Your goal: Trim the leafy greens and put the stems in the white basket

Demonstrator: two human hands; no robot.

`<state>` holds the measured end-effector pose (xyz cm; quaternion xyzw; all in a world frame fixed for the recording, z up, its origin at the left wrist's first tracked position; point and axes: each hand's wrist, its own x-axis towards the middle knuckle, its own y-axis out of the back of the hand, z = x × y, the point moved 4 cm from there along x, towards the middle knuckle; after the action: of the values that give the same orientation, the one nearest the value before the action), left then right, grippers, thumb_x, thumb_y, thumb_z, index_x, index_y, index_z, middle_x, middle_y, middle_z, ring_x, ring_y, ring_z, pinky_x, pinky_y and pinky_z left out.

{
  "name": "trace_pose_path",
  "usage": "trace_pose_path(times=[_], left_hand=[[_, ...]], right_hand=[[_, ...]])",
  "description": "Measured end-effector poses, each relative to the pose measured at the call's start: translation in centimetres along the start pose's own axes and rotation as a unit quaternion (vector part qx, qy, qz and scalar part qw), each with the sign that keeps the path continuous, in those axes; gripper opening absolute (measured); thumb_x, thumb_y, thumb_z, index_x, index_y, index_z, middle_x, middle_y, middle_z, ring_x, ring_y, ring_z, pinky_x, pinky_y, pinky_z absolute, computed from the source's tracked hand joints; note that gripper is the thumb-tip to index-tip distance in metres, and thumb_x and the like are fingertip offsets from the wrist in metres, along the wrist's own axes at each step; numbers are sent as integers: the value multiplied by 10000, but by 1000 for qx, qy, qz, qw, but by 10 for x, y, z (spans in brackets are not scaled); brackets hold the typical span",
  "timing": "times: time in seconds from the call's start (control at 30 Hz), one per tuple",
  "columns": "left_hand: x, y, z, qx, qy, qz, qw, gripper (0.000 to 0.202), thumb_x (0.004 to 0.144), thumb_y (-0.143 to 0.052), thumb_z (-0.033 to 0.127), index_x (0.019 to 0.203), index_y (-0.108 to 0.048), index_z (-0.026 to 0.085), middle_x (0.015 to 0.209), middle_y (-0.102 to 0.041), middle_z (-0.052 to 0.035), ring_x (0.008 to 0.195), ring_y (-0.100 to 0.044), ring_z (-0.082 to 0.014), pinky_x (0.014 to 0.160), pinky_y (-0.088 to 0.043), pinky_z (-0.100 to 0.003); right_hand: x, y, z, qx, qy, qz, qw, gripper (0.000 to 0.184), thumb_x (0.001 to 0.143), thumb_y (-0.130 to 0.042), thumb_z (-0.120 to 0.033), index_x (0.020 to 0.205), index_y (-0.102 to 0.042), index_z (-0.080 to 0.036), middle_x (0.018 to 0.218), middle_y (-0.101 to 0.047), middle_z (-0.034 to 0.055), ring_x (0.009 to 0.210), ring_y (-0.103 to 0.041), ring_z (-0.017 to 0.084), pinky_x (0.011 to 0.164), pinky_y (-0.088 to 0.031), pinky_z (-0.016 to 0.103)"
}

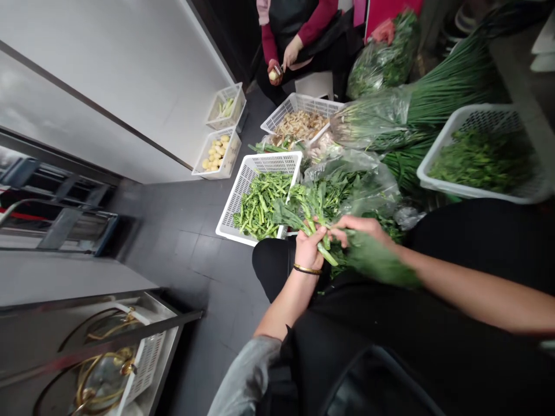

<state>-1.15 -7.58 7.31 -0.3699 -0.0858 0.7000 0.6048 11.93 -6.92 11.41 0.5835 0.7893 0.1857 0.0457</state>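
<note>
Some green stalk (328,254): in front of me above my lap, leafy end pointing away, thick end toward me; whether it is one stem or more, I cannot tell.
Left hand (309,249): closed around the stalk, thumb pressed over it; a bracelet (307,270) circles my wrist.
Right hand (362,227): fingers curled in just beside the stalk; a blurred leaf (381,260) shows under my palm, and I cannot tell how firmly I have it.
White basket (235,199): just beyond my left hand, holding a heap of green pieces (260,208).
Clear bag (376,184): beyond my right hand, leafy greens spilling from it.
Basket on my right (472,193): dark leafy herbs (481,162) inside.
Co-worker's hands (292,52): across from me, holding a pale, roundish piece (274,74).
</note>
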Motion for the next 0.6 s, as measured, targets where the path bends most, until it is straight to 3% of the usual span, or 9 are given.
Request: trace_pose_path(times=[0.1,0.2,0.3,0.37,0.5,0.6], left_hand=[[-7,-8,-1,-11,31,-17,999,419,536,-791,115,890,-570,153,677,-577,35,573,-588,-94,568,-456,-219],[-11,-14,2,-4,43,-28,999,404,540,-784,98,886,-581,149,708,-595,22,583,-588,-93,581,-463,-226],[-5,-11,10,-9,46,-42,998,381,563,-784,129,882,-578,158,654,-566,35,563,-585,-101,556,-460,-231],[0,-4,19,-20,9,-25,999,362,577,-784,153,866,-568,170,646,-554,45,573,-586,-98,562,-465,-229],[-4,-5,24,42,-40,-5,998,394,559,-798,175,892,-587,166,717,-577,31,586,-598,-98,570,-472,-232],[-14,-14,15,83,-41,-1,996,408,527,-818,188,874,-610,137,765,-595,7,584,-608,-101,560,-467,-226]], right_hand=[[-12,7,-1,-14,-24,18,999,241,825,-534,-373,671,-614,-206,558,-588,7,521,-550,150,514,-423,280],[-24,13,-13,-46,17,26,998,208,826,-546,-389,729,-658,-243,568,-597,3,525,-553,153,540,-429,296],[-41,13,-19,-50,22,-15,998,274,835,-522,-438,673,-658,-263,575,-619,1,530,-570,158,533,-430,302],[-46,15,-16,-32,2,-56,998,322,818,-531,-487,623,-642,-255,570,-631,-3,512,-572,155,516,-431,299],[-13,28,7,38,-112,-33,992,423,821,-520,-526,545,-555,-207,476,-583,3,449,-537,131,527,-454,286],[25,26,20,166,-150,-15,975,436,797,-537,-570,593,-534,-184,493,-579,14,440,-525,126,481,-439,279]])
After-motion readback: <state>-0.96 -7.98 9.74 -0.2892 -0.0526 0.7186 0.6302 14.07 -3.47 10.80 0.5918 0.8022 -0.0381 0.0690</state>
